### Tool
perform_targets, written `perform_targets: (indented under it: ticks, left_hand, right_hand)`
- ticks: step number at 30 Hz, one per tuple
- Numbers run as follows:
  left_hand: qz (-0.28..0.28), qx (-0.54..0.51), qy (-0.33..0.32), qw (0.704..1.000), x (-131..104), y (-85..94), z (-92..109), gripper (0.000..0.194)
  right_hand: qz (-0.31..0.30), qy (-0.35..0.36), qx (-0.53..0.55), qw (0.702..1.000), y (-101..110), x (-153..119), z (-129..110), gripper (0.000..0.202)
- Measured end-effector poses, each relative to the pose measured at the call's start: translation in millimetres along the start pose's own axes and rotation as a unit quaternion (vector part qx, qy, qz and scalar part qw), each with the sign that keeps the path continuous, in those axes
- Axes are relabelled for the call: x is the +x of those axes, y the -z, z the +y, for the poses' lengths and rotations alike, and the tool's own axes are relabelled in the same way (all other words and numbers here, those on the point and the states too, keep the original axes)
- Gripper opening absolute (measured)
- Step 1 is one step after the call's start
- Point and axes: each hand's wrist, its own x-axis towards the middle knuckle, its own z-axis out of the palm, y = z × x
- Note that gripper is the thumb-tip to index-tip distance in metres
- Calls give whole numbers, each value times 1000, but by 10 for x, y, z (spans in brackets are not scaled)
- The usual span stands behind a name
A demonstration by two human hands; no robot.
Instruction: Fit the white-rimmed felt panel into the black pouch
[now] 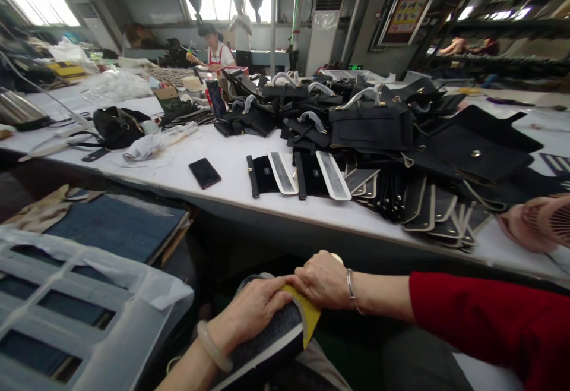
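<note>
Both hands are down in the lap, below the edge of the long white tabletop (231, 186), working on the same thing: a curved dark grey fabric panel with a pale edge (267, 337) and a yellow strip peeling off its end (307, 314). The left hand (249, 314), with a pale bangle on the wrist, lies flat over the top of the panel and presses it down, fingers spread and curled over it. The right hand (323, 281), silver bracelet and red sleeve behind it, is closed on the yellow end, pinching it right where the left fingertips touch.

Up on the tabletop there's a black smartphone (204, 173) lying on its own, and just right of it a row of black leather pieces with grey-white strips (303, 174). Behind those sits a big heap of black handbags with wrapped handles (356, 114). A pink handheld fan (541, 224) sits at the far right. Another person in a red and white top (218, 52) is at work far back.
</note>
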Motion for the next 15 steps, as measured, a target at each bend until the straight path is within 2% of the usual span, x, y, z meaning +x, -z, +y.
perform_targets:
  ticks: [3,6,11,15]
  left_hand:
    - [-25,-54,2,998,17,36,5,40]
    - [-18,-83,32,996,112,78,-31,49]
    - [-5,-125,72,990,271,74,-113,31]
    - [3,-156,90,984,287,54,-125,31]
  right_hand:
    - [13,-25,-2,1000,-31,-84,-84,56]
    - [22,-41,-4,999,-52,-146,-113,57]
    - [21,-47,11,999,-132,-272,-99,57]
    - [17,-54,39,998,-223,-421,-40,58]
